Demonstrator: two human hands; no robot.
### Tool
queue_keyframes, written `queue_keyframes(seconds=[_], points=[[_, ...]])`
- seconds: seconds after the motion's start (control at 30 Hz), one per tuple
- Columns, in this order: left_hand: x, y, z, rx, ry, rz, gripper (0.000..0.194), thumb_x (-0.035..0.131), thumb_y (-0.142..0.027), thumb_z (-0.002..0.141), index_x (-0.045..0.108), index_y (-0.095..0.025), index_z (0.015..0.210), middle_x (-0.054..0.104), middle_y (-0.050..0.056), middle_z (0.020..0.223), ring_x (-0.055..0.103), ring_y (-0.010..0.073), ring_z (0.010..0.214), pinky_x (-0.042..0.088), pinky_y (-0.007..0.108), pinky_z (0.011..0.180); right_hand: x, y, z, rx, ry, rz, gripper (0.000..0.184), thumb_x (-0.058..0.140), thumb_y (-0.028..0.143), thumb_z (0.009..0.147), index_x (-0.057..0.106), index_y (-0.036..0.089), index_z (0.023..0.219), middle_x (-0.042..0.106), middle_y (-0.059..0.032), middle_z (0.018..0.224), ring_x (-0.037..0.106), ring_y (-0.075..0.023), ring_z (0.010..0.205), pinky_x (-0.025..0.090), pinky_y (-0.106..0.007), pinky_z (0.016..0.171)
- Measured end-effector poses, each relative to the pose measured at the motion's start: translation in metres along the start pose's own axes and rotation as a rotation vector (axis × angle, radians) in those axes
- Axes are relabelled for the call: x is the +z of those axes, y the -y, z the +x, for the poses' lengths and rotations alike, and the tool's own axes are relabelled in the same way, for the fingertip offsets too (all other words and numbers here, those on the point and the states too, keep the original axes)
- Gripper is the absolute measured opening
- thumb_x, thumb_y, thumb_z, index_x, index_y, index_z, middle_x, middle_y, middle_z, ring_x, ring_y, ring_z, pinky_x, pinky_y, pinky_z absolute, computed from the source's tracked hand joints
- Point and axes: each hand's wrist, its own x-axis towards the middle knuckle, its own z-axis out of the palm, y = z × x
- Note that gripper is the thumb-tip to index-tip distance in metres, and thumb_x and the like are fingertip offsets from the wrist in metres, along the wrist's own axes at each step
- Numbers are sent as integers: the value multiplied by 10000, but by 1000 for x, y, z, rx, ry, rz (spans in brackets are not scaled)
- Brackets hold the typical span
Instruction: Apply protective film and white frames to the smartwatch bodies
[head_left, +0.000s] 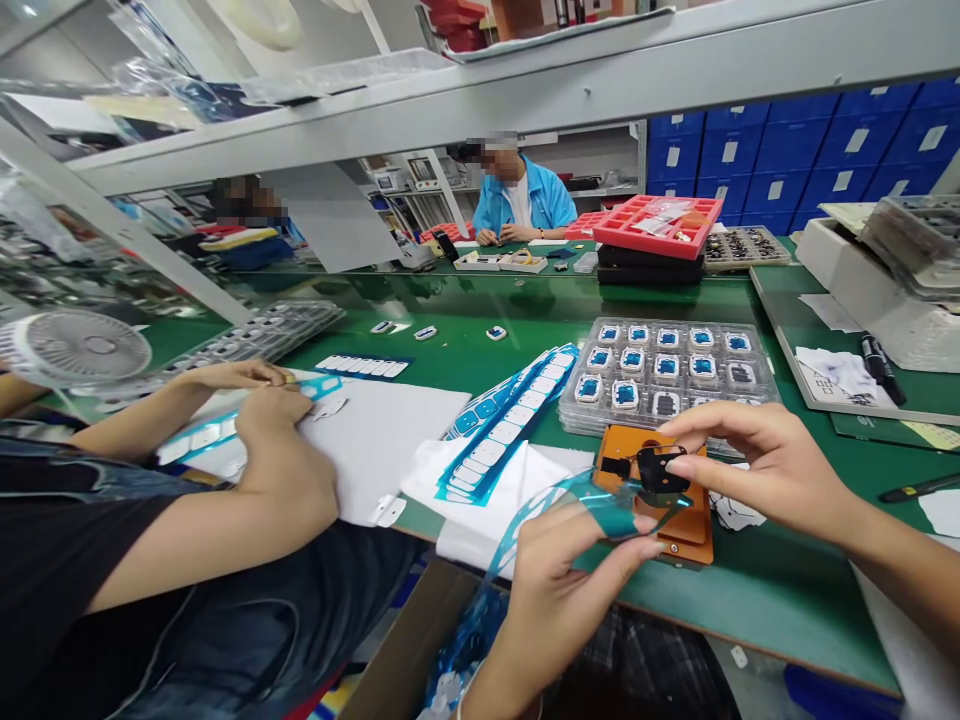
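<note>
The person's bare left hand (559,610) and right hand (765,470) lead to bare forearms, with a thin pale band (459,706) at the left wrist and dark plaid clothing (637,665) below

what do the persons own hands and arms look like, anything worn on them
The left hand and right hand are bare: no gloves or rings, no sleeve on either forearm. A thin pale band seems to circle the left wrist.

The left hand (559,610) holds a curved, blue-edged clear film strip (577,505) above an orange jig (679,540) on the green bench (780,590), while the right hand (765,470) pinches a small black piece (658,470) over the jig.
</note>
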Motion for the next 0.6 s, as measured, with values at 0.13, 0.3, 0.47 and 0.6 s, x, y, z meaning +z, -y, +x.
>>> queue_keyframes(seconds=[0.13, 0.3, 0.47, 0.6], points=[[0, 1, -2, -12, 2, 2, 44, 778, -228, 801, 761, -212, 838, 785, 21, 751, 743, 180, 675, 589, 259, 674, -1, -2, 1, -16, -21, -1, 151, 719, 269, 845, 744, 201, 978, 739, -17, 780, 705, -156, 728, 596, -270, 708], [-12, 11, -16, -55, 56, 9, 17, 779, -225, 797, 770, -211, 800, 774, 15, 700, 722, 163, 631, 557, 238, 651, 0, -7, 4, 6, -95, 13, 117, 725, 244, 820, 719, 192, 924, 733, -16, 747, 706, -161, 710, 599, -276, 694], [-65, 37, -57, -380, 271, 0, 181, 793, -398, 764, 793, -219, 740, 759, 55, 700, 698, 200, 705, 537, 261, 657, 4, -29, 9, -23, 63, -85, 95, 675, 271, 868, 713, 201, 919, 750, -17, 775, 707, -160, 704, 570, -272, 673], [-116, 81, -111, -776, 528, 14, 363, 801, -543, 683, 760, -185, 642, 715, 59, 679, 647, 204, 709, 520, 305, 729, 9, -56, 12, -46, 238, -264, 162, 602, 207, 914, 749, 218, 982, 776, -23, 870, 703, -170, 755, 531, -301, 722]])
